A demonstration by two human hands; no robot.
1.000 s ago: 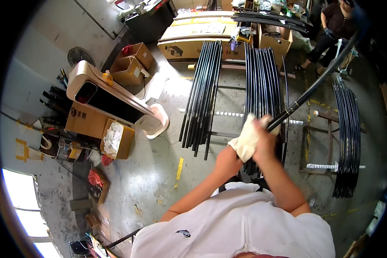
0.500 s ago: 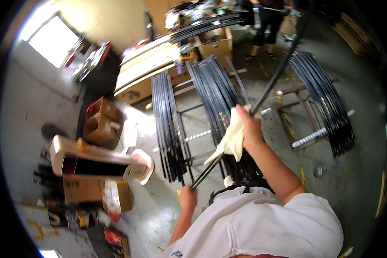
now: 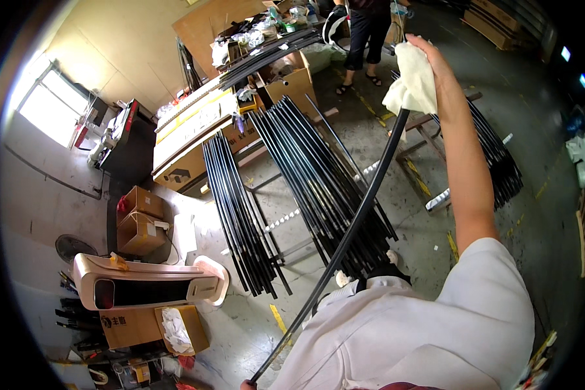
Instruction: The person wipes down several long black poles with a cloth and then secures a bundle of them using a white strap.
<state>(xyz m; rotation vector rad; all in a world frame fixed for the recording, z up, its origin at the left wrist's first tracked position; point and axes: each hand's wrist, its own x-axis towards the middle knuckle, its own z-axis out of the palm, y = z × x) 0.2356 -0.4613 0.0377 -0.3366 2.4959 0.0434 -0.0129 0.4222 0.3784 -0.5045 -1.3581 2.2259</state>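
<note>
Floor (image 3: 240, 335) spreads grey beneath everything around you. Ahead sits a long cardboard box (image 3: 192, 170); the left bundle (image 3: 237, 214) and middle bundle (image 3: 312, 182) of black rods stand in the way between you and it, while a right bundle (image 3: 494, 156) lies past your forearm. A co-worker (image 3: 361, 42) in dark clothes stands beyond. To your left are a pale pink machine (image 3: 162, 273) and an open carton (image 3: 195, 325). Your held rod (image 3: 368, 195) slants across the middle bundle's near end. Your right hand (image 3: 439, 65) clasps a cream cloth (image 3: 411, 81) around its upper part; your left hand (image 3: 247, 385), mostly cut off, meets its lower end, its grip impossible to tell.
</note>
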